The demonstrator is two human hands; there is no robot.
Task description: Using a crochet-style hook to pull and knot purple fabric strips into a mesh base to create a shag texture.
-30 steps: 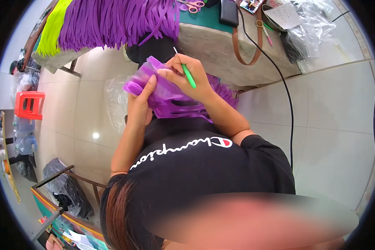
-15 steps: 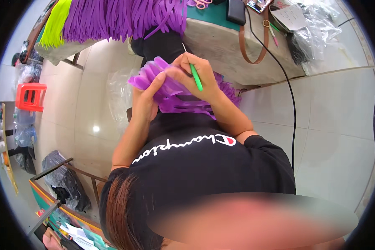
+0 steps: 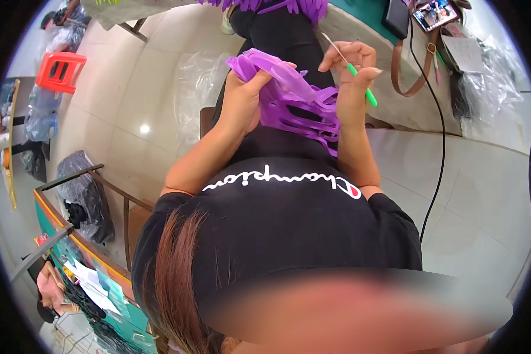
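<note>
My left hand [image 3: 245, 97] is closed around one end of a bunch of soft purple plastic strips [image 3: 286, 85], held above my lap. Loose strips hang from it toward the right, across my black shirt. Off to the right, my right hand [image 3: 355, 79] holds a slim tool [image 3: 353, 69] with a bright green handle and a thin pointed metal shaft. The fingers of that hand are partly raised, and the tool lies between thumb and fingers. Its metal tip points up and left, apart from the bunch; the tip's exact shape is too small to tell.
Purple fringe [image 3: 301, 7] hangs off the table ahead. On the right are a phone [image 3: 435, 14], a black case [image 3: 395, 17], a brown strap [image 3: 397, 79] and a black cable [image 3: 441, 138]. Leftward stand a red stool [image 3: 72, 74] and clear plastic [image 3: 197, 88]. Another person [image 3: 53, 286] is at lower left.
My right hand has moved right, away from the folded end of the purple strips, with the green-handled tool still in it. My left hand keeps its hold. The whole view has shifted.
</note>
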